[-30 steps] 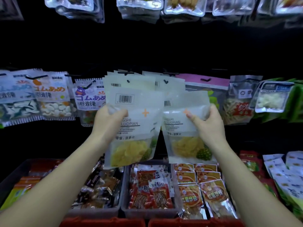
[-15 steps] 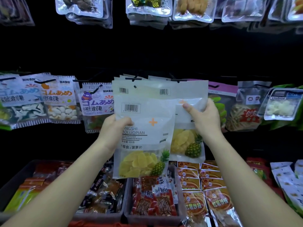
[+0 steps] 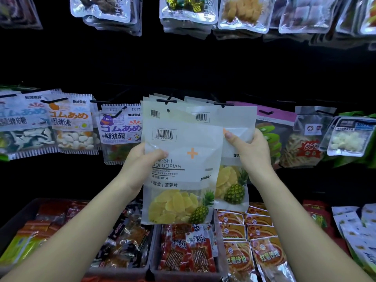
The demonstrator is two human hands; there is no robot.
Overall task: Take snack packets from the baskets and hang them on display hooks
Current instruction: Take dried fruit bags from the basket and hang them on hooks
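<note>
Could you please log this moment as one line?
left hand: grips front pineapple packet | right hand: grips rear pineapple packet near hook

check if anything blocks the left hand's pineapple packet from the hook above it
Nothing visible does. The hook tip shows free above the pineapple packet in the left hand; packets already hung sit behind it.

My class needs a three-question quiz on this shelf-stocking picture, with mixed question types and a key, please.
1. True or false: the left hand holds a pineapple packet.
2. The right hand holds: A) a gummy packet, B) a second pineapple packet, C) nothing.
3. Fill in: the baskets sit ___ the hooks.
Key: 1 true; 2 B; 3 below.
</note>
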